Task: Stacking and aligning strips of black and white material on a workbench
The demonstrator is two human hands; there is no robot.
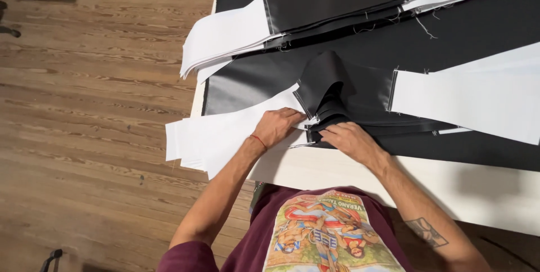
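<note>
My left hand rests fingers-down on the white end of a stack of sewn fabric strips that hangs over the table's left edge. My right hand presses on the black part of the same stack, where the black layers are bunched and lifted into a fold. Both hands pinch at the seam between white and black cloth. A red thread band circles my left wrist.
A second stack of black-and-white strips lies across the table's far side. More white strip ends lie to the right on black cloth. The white table edge runs below my hands. Wooden floor lies to the left.
</note>
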